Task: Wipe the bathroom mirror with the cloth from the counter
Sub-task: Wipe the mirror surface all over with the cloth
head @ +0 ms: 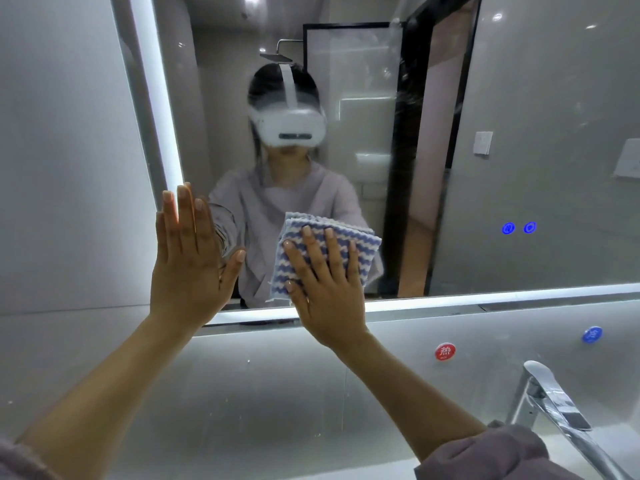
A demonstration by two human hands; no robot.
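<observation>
The mirror [519,133] fills the upper part of the head view, with lit strips along its left and bottom edges. My right hand [325,289] presses a folded blue-and-white striped cloth [349,237] flat against the glass near the lower edge, fingers straight and spread. My left hand [192,258] lies flat on the mirror's lower left corner, fingers straight, holding nothing. Smears show on the glass at the upper right.
A chrome tap [554,403] stands at the lower right over the basin. A red hot-water sticker [445,351] and a blue sticker [592,334] sit on the wall below the mirror. Two blue touch buttons [518,227] glow in the glass.
</observation>
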